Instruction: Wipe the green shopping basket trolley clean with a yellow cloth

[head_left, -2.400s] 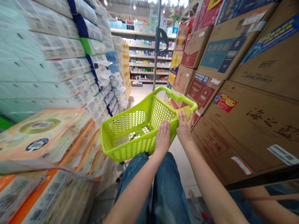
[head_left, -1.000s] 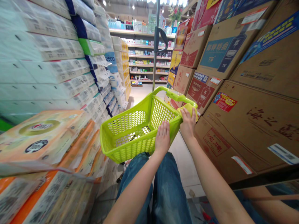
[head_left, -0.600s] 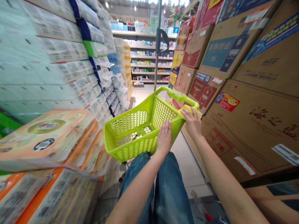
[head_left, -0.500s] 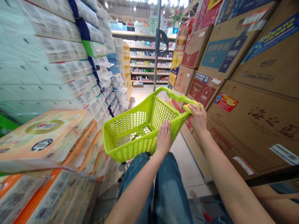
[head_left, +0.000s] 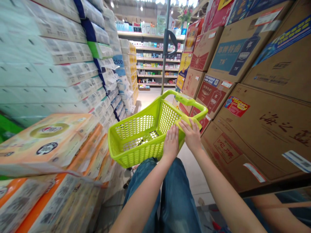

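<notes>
A lime-green plastic shopping basket (head_left: pixel 136 152) with latticed walls sits tilted in front of my knees, its long handle (head_left: pixel 187 101) reaching to the upper right. My left hand (head_left: pixel 171 142) grips the near side rim, fingers laid over the edge and its thumb hidden. Just right of it, my right hand (head_left: pixel 191 134) is closed on a folded yellow cloth (head_left: pixel 181 120), pressing it to the basket's corner below the handle. Inside, the basket holds nothing that I can see, and the floor shows through its slotted bottom.
Wrapped tissue packs (head_left: pixel 65 74) rise on the left, with orange packs (head_left: pixel 46 139) lower and nearer. Stacked cardboard cartons (head_left: pixel 267 119) line the right. Ahead stands a grey post (head_left: pixel 164 64), with stocked shelves (head_left: pixel 155 59) beyond. My jeans-covered knees are under the basket.
My right hand has moved left and down with the yellow cloth, from the handle's right end to the corner of the basket beside my left hand. The left hand stays on the rim.
</notes>
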The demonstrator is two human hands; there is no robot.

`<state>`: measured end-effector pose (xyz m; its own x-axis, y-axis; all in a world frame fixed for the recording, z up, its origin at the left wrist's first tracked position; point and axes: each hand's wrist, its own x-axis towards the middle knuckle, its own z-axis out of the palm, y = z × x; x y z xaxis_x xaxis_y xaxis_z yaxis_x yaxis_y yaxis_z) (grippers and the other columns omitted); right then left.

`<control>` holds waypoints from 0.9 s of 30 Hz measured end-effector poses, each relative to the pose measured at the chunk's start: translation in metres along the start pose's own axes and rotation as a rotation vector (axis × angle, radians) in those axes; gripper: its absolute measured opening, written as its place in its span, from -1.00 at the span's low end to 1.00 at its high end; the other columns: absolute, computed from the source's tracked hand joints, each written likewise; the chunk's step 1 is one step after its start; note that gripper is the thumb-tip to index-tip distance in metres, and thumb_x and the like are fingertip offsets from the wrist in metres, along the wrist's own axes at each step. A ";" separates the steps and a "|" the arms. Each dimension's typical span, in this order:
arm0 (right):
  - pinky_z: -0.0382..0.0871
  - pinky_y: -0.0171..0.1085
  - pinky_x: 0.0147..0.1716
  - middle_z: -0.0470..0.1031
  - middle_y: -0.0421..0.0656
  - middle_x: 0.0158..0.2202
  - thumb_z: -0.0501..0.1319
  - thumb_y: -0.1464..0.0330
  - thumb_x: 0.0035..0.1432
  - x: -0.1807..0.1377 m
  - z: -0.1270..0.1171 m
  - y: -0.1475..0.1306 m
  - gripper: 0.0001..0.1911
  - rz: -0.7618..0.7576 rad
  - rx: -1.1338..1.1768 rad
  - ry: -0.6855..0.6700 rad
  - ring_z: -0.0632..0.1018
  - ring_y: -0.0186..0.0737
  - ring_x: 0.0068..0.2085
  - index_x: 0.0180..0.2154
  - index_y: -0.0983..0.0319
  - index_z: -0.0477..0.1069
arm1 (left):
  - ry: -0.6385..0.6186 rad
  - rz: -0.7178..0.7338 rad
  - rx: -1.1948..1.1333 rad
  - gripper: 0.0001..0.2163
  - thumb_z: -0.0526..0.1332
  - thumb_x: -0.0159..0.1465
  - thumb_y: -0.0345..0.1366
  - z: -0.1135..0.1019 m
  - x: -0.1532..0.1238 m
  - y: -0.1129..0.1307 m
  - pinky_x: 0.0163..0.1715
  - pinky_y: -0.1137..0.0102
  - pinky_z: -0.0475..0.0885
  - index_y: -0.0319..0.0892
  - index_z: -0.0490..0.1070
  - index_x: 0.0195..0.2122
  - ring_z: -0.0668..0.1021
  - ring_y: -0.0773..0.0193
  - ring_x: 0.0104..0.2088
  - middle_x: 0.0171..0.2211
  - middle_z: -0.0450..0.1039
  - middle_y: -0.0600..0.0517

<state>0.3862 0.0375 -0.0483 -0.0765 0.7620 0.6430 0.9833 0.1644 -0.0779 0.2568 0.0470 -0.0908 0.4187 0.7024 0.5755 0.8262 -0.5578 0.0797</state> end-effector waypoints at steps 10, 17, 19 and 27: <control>0.14 0.16 0.29 0.37 -0.18 0.28 0.04 0.63 0.08 0.048 -0.014 0.078 -0.33 0.253 -0.062 0.187 0.10 0.03 0.41 0.19 0.12 0.37 | 0.016 -0.005 -0.013 -0.30 0.05 0.22 -0.51 0.001 0.000 0.001 0.39 0.15 0.09 -0.43 -0.09 0.41 0.02 0.06 0.44 0.43 -0.04 -0.23; 0.05 0.16 0.34 0.30 -0.21 0.33 -0.02 0.63 0.16 -0.006 0.008 -0.013 -0.30 0.103 -0.020 0.076 -0.08 0.02 0.46 0.30 0.12 0.24 | 0.034 0.005 -0.014 -0.34 0.03 0.28 -0.48 0.004 -0.001 0.000 0.39 0.14 0.09 -0.45 -0.10 0.41 0.02 0.04 0.43 0.43 -0.03 -0.25; 0.06 0.15 0.33 0.29 -0.24 0.34 -0.01 0.62 0.18 -0.011 0.005 -0.015 -0.31 0.038 -0.015 0.023 -0.04 0.03 0.45 0.30 0.08 0.24 | 0.020 0.008 -0.012 -0.35 0.02 0.28 -0.46 0.001 -0.001 0.000 0.39 0.15 0.08 -0.46 -0.09 0.40 0.02 0.04 0.43 0.43 -0.03 -0.24; 0.10 0.11 0.31 0.39 -0.21 0.27 0.03 0.66 0.09 0.044 -0.021 0.077 -0.32 0.140 -0.063 0.067 0.13 -0.04 0.40 0.20 0.11 0.36 | -0.007 0.007 -0.051 -0.25 0.08 0.19 -0.49 -0.004 0.001 -0.001 0.39 0.11 0.08 -0.42 -0.14 0.42 -0.01 0.04 0.44 0.44 -0.07 -0.26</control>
<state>0.4618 0.0705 -0.0095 0.0713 0.7308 0.6788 0.9922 0.0180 -0.1236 0.2547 0.0459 -0.0870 0.4275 0.7012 0.5706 0.8030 -0.5844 0.1166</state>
